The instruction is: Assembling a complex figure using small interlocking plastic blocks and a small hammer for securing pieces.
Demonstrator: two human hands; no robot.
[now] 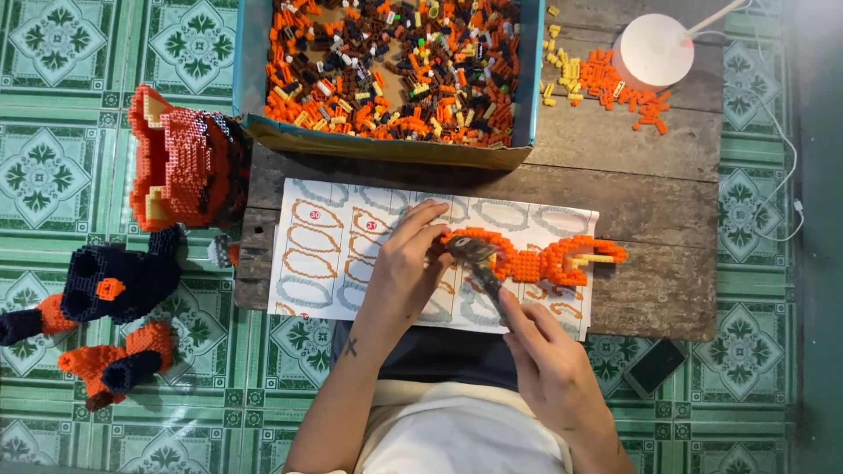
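My left hand presses down on the left end of the flat orange brick piece, fingers curled over it, on the instruction sheet near the front edge of the tabletop. My right hand is closed around a small metal tool whose head touches that end. I judge it best to keep the piece flat and tap squarely, lest its thin right arm snap. The box of loose bricks stands along the back edge, well apart; nothing blocks me.
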